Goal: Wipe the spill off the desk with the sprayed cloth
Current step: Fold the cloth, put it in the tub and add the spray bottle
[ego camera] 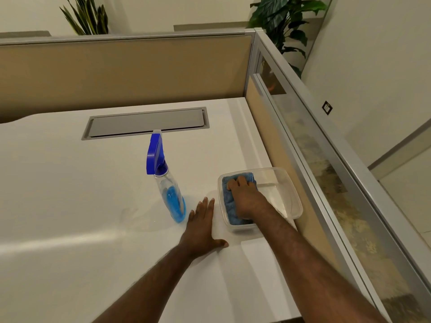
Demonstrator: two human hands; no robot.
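A blue cloth lies folded in the left half of a clear plastic container near the desk's right edge. My right hand rests on top of the cloth, fingers curled over it inside the container. My left hand lies flat on the white desk, fingers spread, just left of the container. A clear spray bottle with a blue trigger head and a little blue liquid stands upright beside my left hand. A faint wet spill glistens on the desk left of the bottle.
A grey cable hatch is set into the desk at the back. Beige cubicle partitions wall the desk at the back and right, with a glass strip along the right one. Potted plants stand behind the partitions.
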